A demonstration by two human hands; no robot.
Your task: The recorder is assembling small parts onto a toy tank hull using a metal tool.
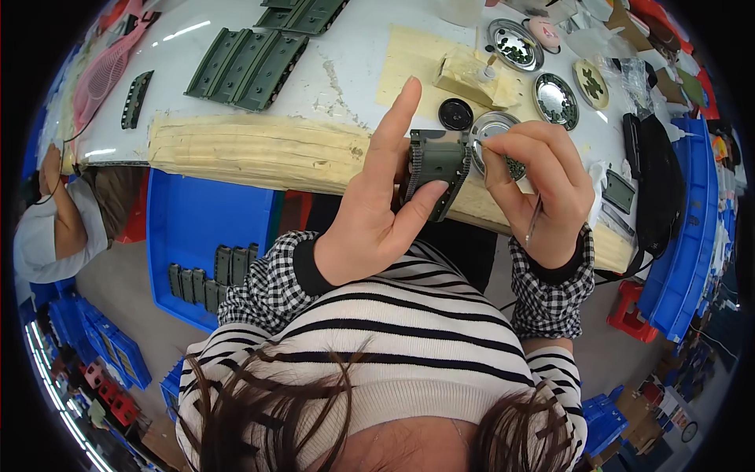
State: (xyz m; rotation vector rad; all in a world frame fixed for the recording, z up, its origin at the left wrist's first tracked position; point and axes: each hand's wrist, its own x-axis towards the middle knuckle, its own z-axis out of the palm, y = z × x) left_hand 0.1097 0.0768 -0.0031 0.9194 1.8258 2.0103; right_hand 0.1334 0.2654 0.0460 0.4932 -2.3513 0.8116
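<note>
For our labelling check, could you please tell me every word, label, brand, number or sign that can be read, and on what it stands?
No text can be read in this view.
Pink rounded object: a small red mark, too small to make out.
Green tracked model vehicle in the left hand: no legible lettering on the visible side.
Round dial at lower right: too small to read.

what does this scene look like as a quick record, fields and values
left hand: holds a green tracked model
right hand: fingertips pinched close beside it, contact unclear; thin metal tool in its grasp
near hands: round black dish or lid, metal dish
upper left: ridged green panels
blue bin: dark green parts
</note>
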